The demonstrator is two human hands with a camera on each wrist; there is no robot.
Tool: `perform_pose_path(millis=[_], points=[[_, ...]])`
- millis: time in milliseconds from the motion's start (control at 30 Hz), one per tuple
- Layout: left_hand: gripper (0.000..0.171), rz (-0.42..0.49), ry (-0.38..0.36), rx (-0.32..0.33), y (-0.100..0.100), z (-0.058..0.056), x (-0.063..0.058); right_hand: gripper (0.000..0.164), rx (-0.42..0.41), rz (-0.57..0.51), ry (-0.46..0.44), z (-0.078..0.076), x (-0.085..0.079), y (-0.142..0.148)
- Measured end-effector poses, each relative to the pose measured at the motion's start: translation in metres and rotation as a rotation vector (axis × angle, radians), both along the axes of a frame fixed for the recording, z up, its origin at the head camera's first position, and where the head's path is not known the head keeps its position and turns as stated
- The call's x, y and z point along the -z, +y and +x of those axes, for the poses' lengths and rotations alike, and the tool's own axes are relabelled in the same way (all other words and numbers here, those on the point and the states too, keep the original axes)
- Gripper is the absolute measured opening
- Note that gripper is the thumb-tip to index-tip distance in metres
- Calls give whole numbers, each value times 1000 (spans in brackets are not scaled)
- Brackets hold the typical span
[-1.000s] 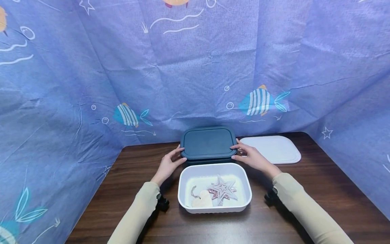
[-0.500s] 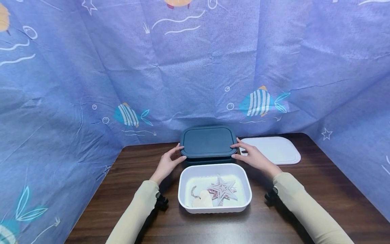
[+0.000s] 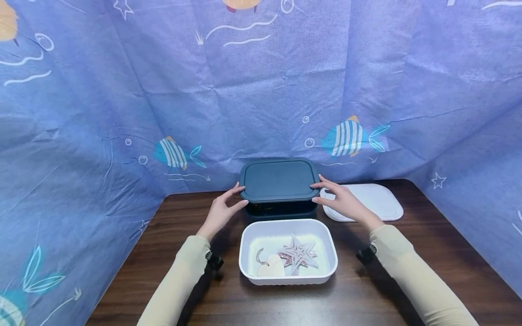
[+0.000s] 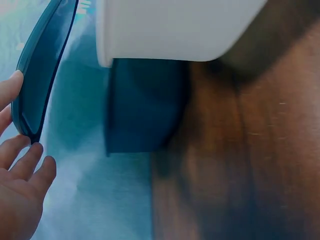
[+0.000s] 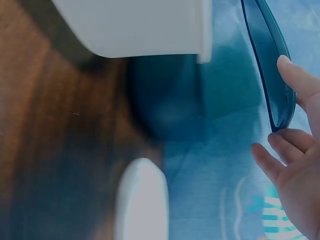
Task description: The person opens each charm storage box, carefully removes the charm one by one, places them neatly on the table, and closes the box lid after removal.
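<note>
A dark teal lid (image 3: 279, 180) is held by its two short ends, raised above a matching dark teal box (image 3: 281, 210). My left hand (image 3: 220, 213) pinches the lid's left end between thumb and fingers. At the right end my right hand (image 3: 342, 199) does the same. Both wrist views show a gap between the lid (image 4: 42, 70) and the box (image 5: 167, 100) below. In front of the box stands a white container (image 3: 287, 281) holding a glittery star ornament (image 3: 299, 251) and a pale wooden heart (image 3: 271, 267) with a string loop. The dark box's inside is mostly hidden.
A white lid (image 3: 377, 199) lies flat on the brown wooden table (image 3: 171, 226) at the back right, partly behind my right hand. A blue fish-patterned curtain (image 3: 261, 90) hangs along the table's back edge and both sides.
Both hands have lifted the dark teal lid up off its box, opening a dark gap at the front. The white container and its ornaments have stayed put.
</note>
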State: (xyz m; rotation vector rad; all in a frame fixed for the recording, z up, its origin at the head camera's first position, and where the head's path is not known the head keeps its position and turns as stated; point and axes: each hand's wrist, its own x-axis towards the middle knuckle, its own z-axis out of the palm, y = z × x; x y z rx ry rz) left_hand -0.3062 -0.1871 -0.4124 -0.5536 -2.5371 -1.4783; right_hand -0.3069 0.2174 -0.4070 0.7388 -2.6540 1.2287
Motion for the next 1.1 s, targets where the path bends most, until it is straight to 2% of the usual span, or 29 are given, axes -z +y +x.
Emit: perform_pose_path(millis=[167, 400, 633, 900, 1100], points=[[52, 25, 34, 20, 4, 2, -16, 53, 12, 10, 45, 4, -19, 6], [51, 67, 121, 36, 10, 11, -36, 59, 11, -9, 114, 11, -38, 9], [50, 78, 185, 41, 13, 20, -44, 61, 6, -22, 174, 17, -47, 10], [49, 86, 229, 42, 15, 27, -48, 49, 74, 18, 447, 23, -44, 1], [48, 125, 248, 47, 18, 33, -54, 39, 167, -52, 577, 26, -44, -7]])
